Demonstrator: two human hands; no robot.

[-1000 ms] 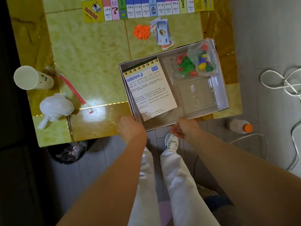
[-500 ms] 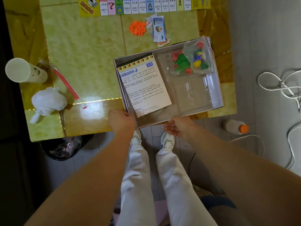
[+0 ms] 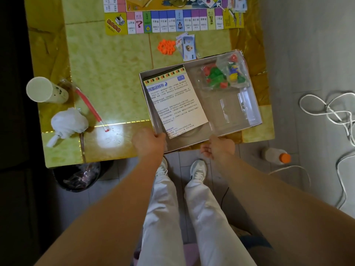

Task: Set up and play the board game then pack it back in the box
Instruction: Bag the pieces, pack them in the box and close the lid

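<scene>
Box: the open white box [image 3: 256, 110] lies on the desk [image 3: 107, 83] toward its 5 o'clock part. The box's near edge juts past the desk's edge toward you.
Your left hand: your left hand [image 3: 148, 143] grips the box's corner at 7 o'clock, with the thumb over the rim. The rest of the fingers are hidden behind the hand.
Your right hand: your right hand [image 3: 219, 147] holds the box's near wall at 6 o'clock. The thumb is up at the rim and the fingers [image 3: 206, 153] curl below the edge.
Inside, 9 o'clock half: a printed instruction sheet [image 3: 176, 100] lies askew beside the left wall.
Inside, 3 o'clock half: a clear plastic insert [image 3: 230, 110] fills this half. At its 12 o'clock end lies a clear bag of pieces [image 3: 224, 75] in red, green, blue and yellow.
Board: the game board [image 3: 172, 20] lies unfolded at 12 o'clock from the box, apart from it and cut off by the top of the view.
Between board and box: a cluster of orange pieces [image 3: 166, 47] sits here. Just at its 3 o'clock is a fanned stack of paper money [image 3: 187, 47], whose near end reaches the box's far wall. You cannot tell whether it touches.
Desk, 9 o'clock side: a paper cup [image 3: 46, 91] stands here with a wad of white tissue [image 3: 67, 123] at its 6 o'clock. A red straw [image 3: 90, 106] lies slanted beside both.
Floor: a bin [image 3: 80, 175] sits under the desk's 7 o'clock corner. A bottle [image 3: 276, 156] with an orange cap lies at 4 o'clock from the box, and a white cable [image 3: 326, 112] loops at 3 o'clock.
</scene>
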